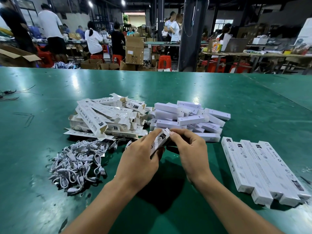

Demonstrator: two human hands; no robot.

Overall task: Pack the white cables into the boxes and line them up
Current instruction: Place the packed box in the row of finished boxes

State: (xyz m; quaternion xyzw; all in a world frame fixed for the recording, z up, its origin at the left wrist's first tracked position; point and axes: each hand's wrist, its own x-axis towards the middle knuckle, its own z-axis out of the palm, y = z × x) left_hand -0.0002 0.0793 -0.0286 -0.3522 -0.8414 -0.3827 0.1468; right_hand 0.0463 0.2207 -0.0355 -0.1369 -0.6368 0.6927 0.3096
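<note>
Roughly early: four boxes lined, piles remain

Head view: left hand (pixel 138 159) grips a slim white box (pixel 159 141); right hand (pixel 190 149) pinches its end flap. Packed row (pixel 263 173) sits right. Bundled white cables (pixel 77 164) near left, empty boxes (pixel 108 117) beyond, plain white inner boxes (pixel 187 118) beside.

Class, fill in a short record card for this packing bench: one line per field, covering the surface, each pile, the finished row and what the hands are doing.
Surface: green table
Cable pile: loose white cables, near left
Empty boxes: heap of open printed cartons, centre left
White inserts: heap of plain white pieces, centre
Lined-up row: four closed boxes side by side, right
Left hand: grips box in hand
Right hand: fingers at the box's top flap
</note>
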